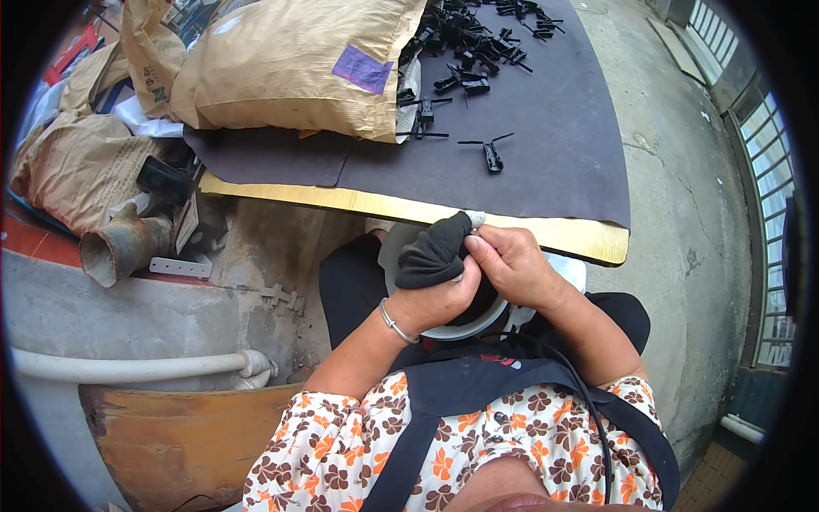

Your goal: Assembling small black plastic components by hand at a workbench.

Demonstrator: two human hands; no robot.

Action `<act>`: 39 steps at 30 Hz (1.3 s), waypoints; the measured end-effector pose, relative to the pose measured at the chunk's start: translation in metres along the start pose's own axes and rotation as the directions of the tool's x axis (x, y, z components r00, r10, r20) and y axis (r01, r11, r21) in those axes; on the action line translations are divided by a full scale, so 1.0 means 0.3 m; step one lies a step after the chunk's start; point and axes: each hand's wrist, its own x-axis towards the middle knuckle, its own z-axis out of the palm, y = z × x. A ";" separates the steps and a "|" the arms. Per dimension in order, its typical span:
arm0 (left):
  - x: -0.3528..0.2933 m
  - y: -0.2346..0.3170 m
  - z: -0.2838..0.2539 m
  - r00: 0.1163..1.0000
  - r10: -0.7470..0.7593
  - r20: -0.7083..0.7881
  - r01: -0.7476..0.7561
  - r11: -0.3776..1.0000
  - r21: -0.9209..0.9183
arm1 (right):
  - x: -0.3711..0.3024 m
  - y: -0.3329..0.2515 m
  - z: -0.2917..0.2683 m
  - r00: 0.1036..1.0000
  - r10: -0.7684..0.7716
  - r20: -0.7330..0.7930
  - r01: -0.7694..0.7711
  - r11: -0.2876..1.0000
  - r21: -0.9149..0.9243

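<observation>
Both hands meet over a pale bucket [490, 322] between my knees, just off the near table edge. My left hand [442, 299], with a silver bangle at its wrist, is closed around a bunched piece of black cloth [431, 254]. A small whitish tip pokes out at the cloth's upper end; I cannot make out what it is. My right hand [516, 269] is closed, thumb and fingertips pinched close to that tip. What lies in the pinch is hidden. Dark contents show in the bucket below. One black plastic clip-like part [492, 157] lies alone on the table beyond my hands.
A dark-covered table [546, 154] with a yellow edge stands ahead. A large brown paper sack [281, 68] lies on it, beside a heap of black plastic parts [461, 43]. On the left are a rusty pipe piece [124, 243], a crumpled sack [81, 166] and a white pipe [128, 367].
</observation>
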 end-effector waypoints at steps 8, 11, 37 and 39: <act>0.015 0.007 -0.089 0.894 -0.344 0.285 0.432 0.503 -0.748 | 0.000 -0.040 -0.095 0.971 0.037 0.235 0.011 0.980 -0.198; 0.021 0.007 -0.091 0.886 -0.399 0.235 0.417 0.464 -0.782 | 0.000 -0.030 -0.105 0.974 -0.194 0.114 0.214 0.956 -0.203; 0.007 0.002 -0.035 0.984 -0.166 0.061 0.176 0.957 -0.232 | 0.011 -0.019 0.007 0.997 -0.073 0.008 0.073 0.993 -0.092; 0.001 -0.005 -0.050 0.981 -0.179 0.081 0.191 0.960 -0.202 | 0.021 -0.036 -0.015 0.997 -0.049 0.059 0.055 0.993 -0.102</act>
